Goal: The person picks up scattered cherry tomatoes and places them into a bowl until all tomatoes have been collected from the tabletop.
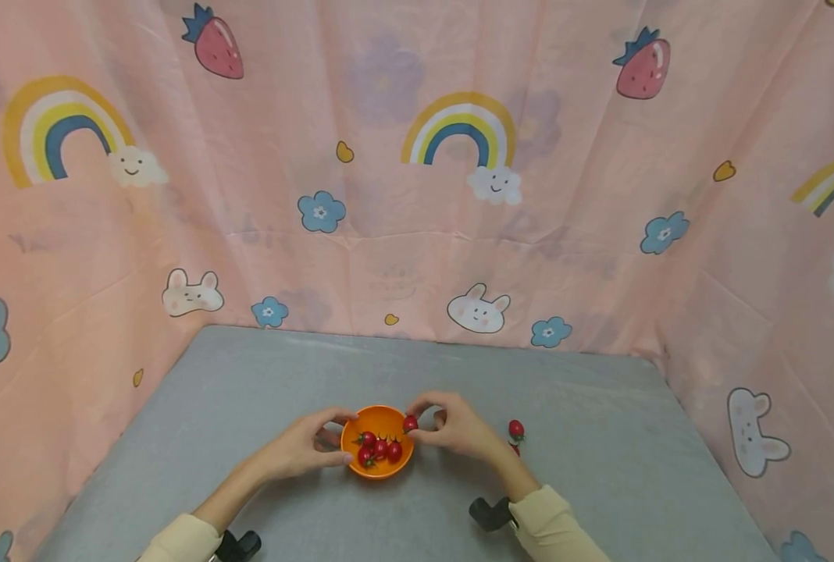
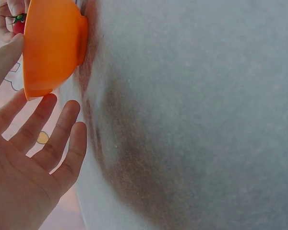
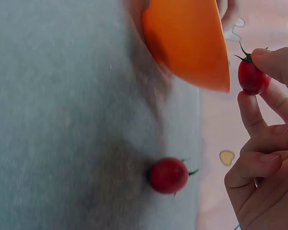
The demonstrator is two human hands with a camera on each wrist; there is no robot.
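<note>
An orange bowl (image 1: 380, 417) stands on the grey table with several red cherry tomatoes (image 1: 380, 449) in it. My left hand (image 1: 301, 447) holds the bowl's left side, thumb at the near rim and fingers at the far rim; the lower fingers spread loosely in the left wrist view. Over the bowl's right rim, my right hand (image 1: 462, 428) pinches one cherry tomato (image 3: 252, 76) between thumb and fingertips, its green stem still on. To the right of that hand, a cherry tomato (image 1: 516, 429) lies on the table, and another (image 1: 514, 449) is partly hidden by the wrist.
The grey table (image 1: 600, 453) reaches back to a pink curtain (image 1: 417, 257) printed with rainbows, rabbits and flowers, which also hangs along both sides. Black camera mounts (image 1: 490, 515) sit at both wrists, below the sleeve cuffs.
</note>
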